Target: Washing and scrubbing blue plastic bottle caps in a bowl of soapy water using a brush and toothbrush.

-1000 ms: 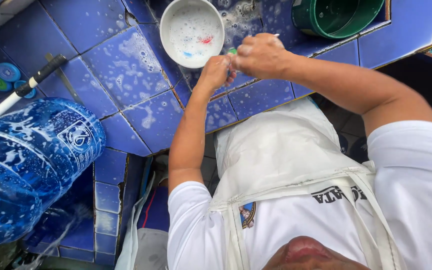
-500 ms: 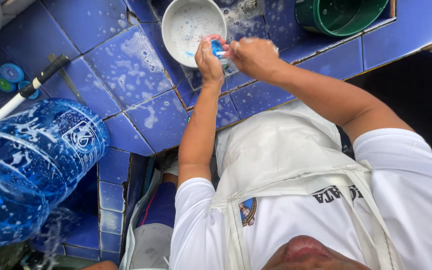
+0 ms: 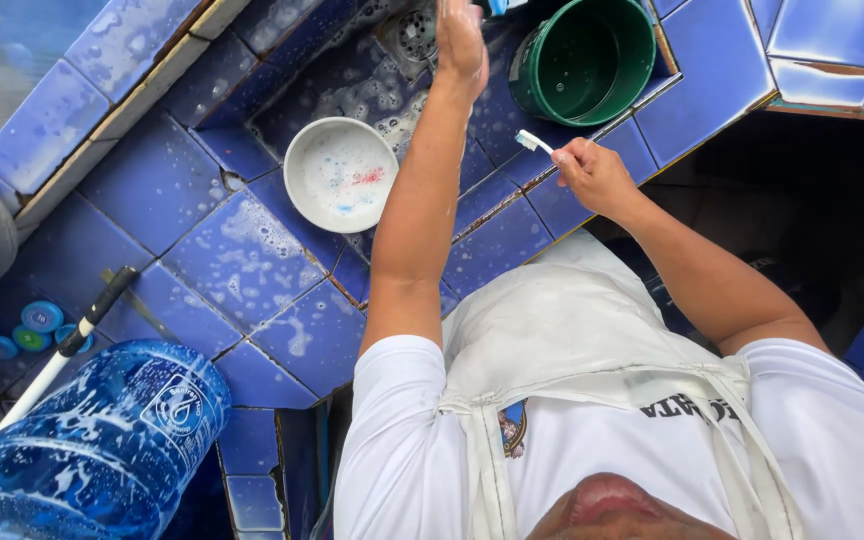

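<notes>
nearest the camera, well to the left of the white bowl (image 3: 340,175) and closer in, a big blue water jug (image 3: 82,450) lies on its side, streaked with suds, with a black-and-white handle (image 3: 72,345) resting just past it and a few blue bottle caps (image 3: 12,330) further left. the bowl sits on the soapy blue tiled counter (image 3: 242,260), holding foam with red and blue smears. to the right of the bowl, past the outstretched forearm, the right hand (image 3: 597,178) is closed on a white toothbrush (image 3: 535,143), fingers together around its handle, bristle end pointing toward the bowl. beyond the bowl the left hand (image 3: 460,40) reaches over the wet sink, near a round drain (image 3: 414,32); something small and blue (image 3: 505,5) shows just beside its fingers at the frame edge, and whether it is pinched cannot be told. a green bucket (image 3: 584,62) stands right of that hand.
</notes>
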